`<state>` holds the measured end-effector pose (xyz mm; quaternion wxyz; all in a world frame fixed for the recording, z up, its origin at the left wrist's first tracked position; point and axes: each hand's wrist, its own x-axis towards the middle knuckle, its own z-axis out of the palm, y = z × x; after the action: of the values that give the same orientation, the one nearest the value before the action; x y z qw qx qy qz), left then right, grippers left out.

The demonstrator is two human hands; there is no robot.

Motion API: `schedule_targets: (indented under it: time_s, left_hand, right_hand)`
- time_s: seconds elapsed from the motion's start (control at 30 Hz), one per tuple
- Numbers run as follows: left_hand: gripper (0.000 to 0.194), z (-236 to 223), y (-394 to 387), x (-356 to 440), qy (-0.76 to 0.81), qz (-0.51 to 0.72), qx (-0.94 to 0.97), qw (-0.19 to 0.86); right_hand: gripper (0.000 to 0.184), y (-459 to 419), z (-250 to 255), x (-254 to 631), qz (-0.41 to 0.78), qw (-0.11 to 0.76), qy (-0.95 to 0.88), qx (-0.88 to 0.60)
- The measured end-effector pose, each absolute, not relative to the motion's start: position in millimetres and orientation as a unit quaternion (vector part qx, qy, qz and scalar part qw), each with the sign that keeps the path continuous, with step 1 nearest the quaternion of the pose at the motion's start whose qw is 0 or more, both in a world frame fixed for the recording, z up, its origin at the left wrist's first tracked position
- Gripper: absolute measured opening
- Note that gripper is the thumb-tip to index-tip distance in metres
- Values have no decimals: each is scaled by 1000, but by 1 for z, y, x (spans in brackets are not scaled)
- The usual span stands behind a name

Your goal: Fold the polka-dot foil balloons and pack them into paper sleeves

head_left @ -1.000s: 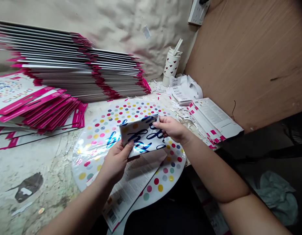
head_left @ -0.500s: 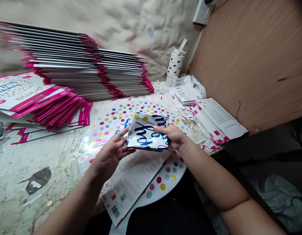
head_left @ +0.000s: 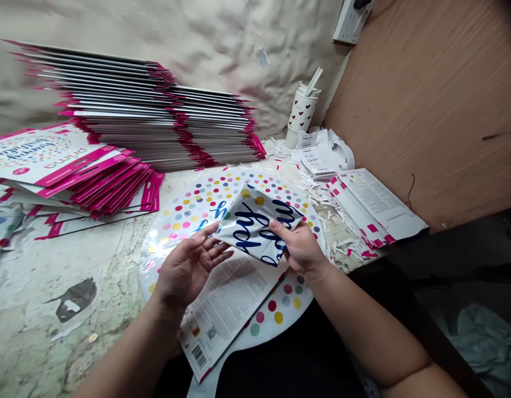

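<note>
The folded foil packet (head_left: 259,221) is gripped between thumb and fingers by the right hand (head_left: 300,246), its blue lettering turned upward. The left hand (head_left: 189,265) is held open, palm up, fingers loosely spread at the packet's left corner; whether it is touched cannot be told. Beneath them, a printed card sleeve (head_left: 226,309) is laid aslant on a round dotted foil (head_left: 263,318), which is spread over the front edge of the bench (head_left: 118,276). Pink-edged sleeves (head_left: 156,121) are piled along the back edge, toward the left. A heart-patterned cup (head_left: 302,113) is stood near the back right corner, label strips (head_left: 317,160) just beside it.
</note>
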<state>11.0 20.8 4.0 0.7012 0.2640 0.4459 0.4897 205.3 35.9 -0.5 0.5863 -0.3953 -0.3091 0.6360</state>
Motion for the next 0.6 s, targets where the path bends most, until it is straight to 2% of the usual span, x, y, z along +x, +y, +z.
schedule_targets:
  time_s: [0.1, 0.23, 0.3, 0.37, 0.47, 0.6]
  left_hand:
    - [26, 6, 23, 15, 507, 473, 289, 660]
    - [31, 4, 23, 23, 515, 462, 334, 640]
    - [34, 2, 23, 24, 530, 419, 416, 608]
    - [36, -1, 24, 23, 551, 341, 567, 510]
    - [30, -7, 27, 25, 501, 174, 795, 295]
    - [31, -15, 35, 37, 415, 51, 896, 150]
  right_hand:
    - [23, 33, 1, 204, 641, 584, -318, -383]
    - [29, 33, -4, 211, 744, 504, -231, -373]
    - [30, 40, -10, 226, 751, 485, -223, -389]
    - [31, 49, -17, 248, 730, 464, -253, -433]
    - [32, 64, -24, 280, 696, 407, -299, -510]
    - [28, 72, -24, 293, 658, 386, -324, -560]
